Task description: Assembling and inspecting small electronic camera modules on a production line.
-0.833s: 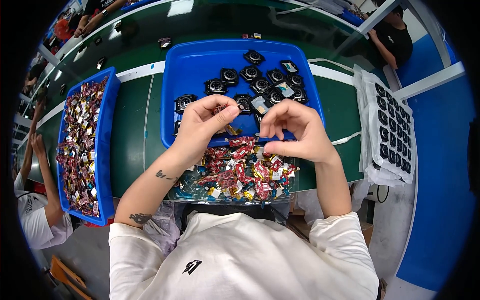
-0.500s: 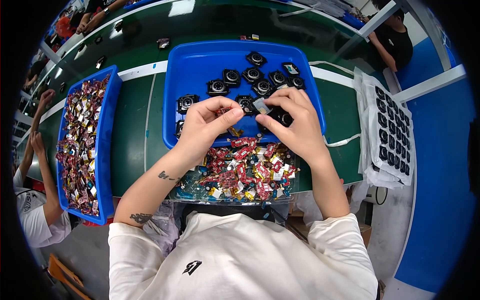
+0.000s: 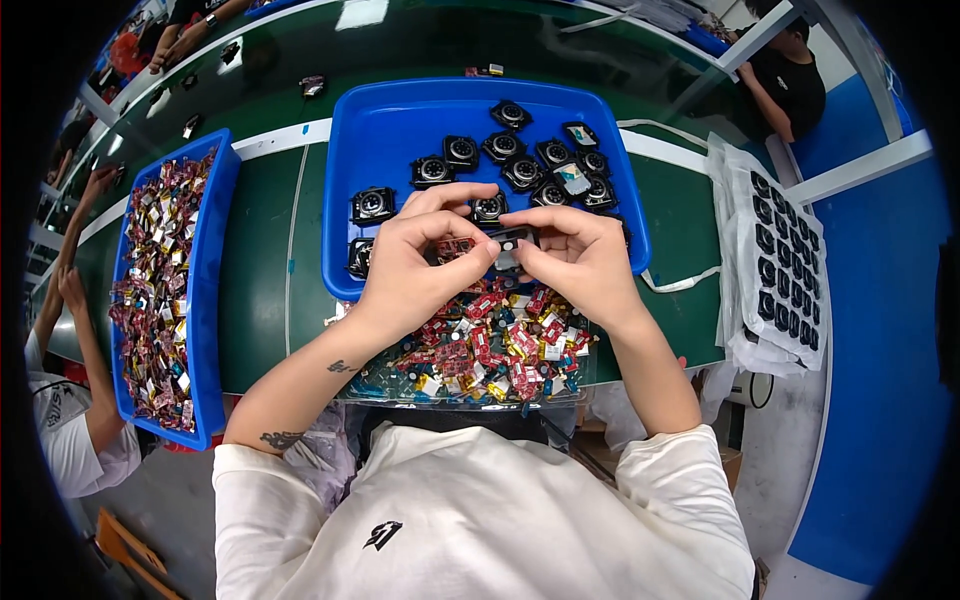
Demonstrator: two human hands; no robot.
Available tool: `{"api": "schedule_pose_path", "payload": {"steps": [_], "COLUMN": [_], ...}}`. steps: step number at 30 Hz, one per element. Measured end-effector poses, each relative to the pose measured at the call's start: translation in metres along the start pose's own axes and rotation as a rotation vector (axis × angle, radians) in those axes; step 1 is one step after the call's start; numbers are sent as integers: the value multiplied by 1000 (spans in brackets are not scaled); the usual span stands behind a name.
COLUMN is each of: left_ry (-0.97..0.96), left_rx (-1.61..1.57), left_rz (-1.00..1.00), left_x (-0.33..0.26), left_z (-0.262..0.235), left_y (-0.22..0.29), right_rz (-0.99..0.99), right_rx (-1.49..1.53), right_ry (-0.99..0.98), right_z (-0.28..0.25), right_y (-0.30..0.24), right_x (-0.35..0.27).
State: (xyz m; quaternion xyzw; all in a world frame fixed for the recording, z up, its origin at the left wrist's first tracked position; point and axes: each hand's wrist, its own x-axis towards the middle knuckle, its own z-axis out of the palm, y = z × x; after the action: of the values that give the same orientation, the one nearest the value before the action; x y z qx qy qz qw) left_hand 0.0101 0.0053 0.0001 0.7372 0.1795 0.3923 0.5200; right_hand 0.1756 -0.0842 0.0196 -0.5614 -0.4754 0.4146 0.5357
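A clear tray [image 3: 560,385] of red and gold small parts is sitting nearest. Above it, the left hand [image 3: 415,265] and right hand [image 3: 575,255] are pinching one small black part [image 3: 510,242] together; their fingers are hiding most of it. Behind, black round parts are lying in a blue tray [image 3: 400,130] on the green bench [image 3: 265,250].

Blue bin [image 3: 214,300] of red-gold parts at left, sheet of black parts [image 3: 785,250] at right, green table [image 3: 270,250], co-worker [image 3: 785,75] upper right.

Bright, even overhead light, glare on the green table [image 3: 270,230], fisheye bending and black corners.
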Motion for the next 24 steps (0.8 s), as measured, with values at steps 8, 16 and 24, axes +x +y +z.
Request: {"api": "schedule_pose_path", "payload": {"steps": [8, 16, 24], "left_ry": [13, -51, 2], "left_rx": [126, 171, 43], "left_rz": [-48, -53, -150], "left_x": [1, 1, 1], "left_z": [1, -2, 0], "left_y": [1, 1, 2], "right_rz": [3, -68, -183], "right_rx": [-10, -121, -93], "right_ry": [-79, -78, -20], "right_z": [2, 4, 9], "right_y": [4, 3, 9], "right_x": [-5, -6, -5]}}
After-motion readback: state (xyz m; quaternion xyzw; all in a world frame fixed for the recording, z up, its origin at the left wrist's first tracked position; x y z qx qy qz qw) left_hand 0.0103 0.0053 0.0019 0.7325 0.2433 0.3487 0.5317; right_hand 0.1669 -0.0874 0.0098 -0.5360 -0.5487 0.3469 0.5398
